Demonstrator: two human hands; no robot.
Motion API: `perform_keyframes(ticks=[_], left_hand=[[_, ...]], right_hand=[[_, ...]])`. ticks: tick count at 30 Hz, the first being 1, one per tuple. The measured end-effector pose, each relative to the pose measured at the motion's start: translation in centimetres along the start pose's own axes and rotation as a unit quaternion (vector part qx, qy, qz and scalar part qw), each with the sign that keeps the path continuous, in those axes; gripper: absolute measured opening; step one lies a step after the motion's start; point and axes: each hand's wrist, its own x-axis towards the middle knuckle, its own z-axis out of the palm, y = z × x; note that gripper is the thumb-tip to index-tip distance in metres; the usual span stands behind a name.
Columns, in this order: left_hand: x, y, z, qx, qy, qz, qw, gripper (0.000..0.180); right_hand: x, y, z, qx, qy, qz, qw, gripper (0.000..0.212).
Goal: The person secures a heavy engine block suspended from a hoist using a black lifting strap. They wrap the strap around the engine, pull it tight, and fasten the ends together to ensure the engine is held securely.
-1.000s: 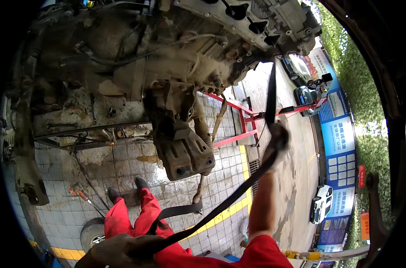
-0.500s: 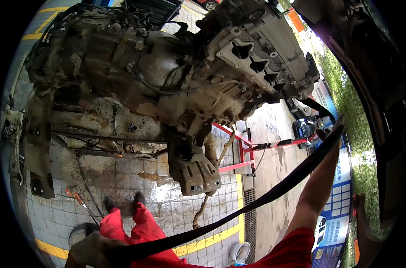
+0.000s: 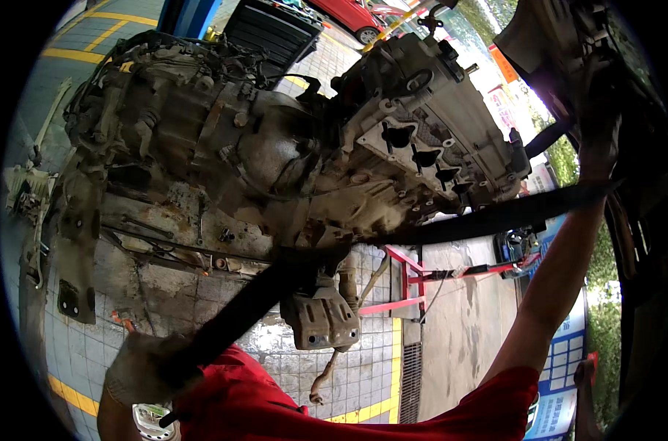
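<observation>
A long black strap point(image 3: 466, 224) slants in front of a dirty engine point(image 3: 451, 110) joined to a gearbox point(image 3: 165, 125). At the lower left, my left hand point(image 3: 146, 371), in what looks like a grubby glove, is closed around the strap's lower stretch. My right hand point(image 3: 597, 143) is raised at the upper right, beside the engine's end. The strap crosses at its wrist, and a short black length point(image 3: 548, 137) runs from the engine's side to this hand. It appears closed on the strap; shadow and blur dim its fingers.
A metal mount bracket point(image 3: 321, 321) juts toward me below the engine. Red stand legs point(image 3: 400, 287) stand on the floor beyond it. Dark vehicle bodywork point(image 3: 635, 184) hangs along the right edge. A black tool cabinet point(image 3: 268, 33) and a blue post point(image 3: 187, 16) are behind.
My right hand has risen and moved right, into the shadow by the bodywork. My left hand has come up slightly. The strap now bends upward across the engine's front, and my view has tilted up.
</observation>
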Motion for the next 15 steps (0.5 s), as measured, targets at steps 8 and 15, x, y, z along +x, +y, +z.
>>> perform_keyframes(ticks=[8, 15], left_hand=[[1.2, 6.3, -8.4, 0.318, 0.136, 0.138, 0.928, 0.033], [4.7, 9.7, -14.6, 0.395, 0.138, 0.206, 0.884, 0.042]], right_hand=[[0.7, -3.0, 3.6, -0.522, -0.249, -0.355, 0.734, 0.053], [-5.3, -2.7, 3.4, -0.554, -0.269, -0.247, 0.748, 0.052]])
